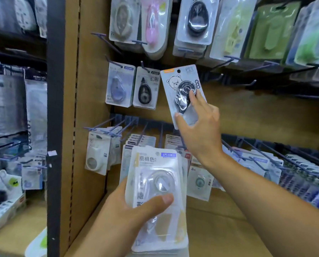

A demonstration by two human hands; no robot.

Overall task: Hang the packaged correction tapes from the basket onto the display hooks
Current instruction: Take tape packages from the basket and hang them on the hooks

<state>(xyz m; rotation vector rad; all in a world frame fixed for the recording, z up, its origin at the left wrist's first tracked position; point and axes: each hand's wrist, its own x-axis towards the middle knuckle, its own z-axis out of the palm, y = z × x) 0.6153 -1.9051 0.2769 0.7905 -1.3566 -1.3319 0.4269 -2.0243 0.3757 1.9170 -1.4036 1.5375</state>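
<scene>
Just right of the black-tape card (144,88) hanging on the brown pegboard (247,112), the right hand (199,130) pinches one bear-printed white card holding a dark correction tape (182,93), tilted, its punched hole not visibly on any hook. Misjudging the hole could drop it. Below, the left hand (134,210) clamps a stack of clear blister packs (156,199), count unclear.
</scene>
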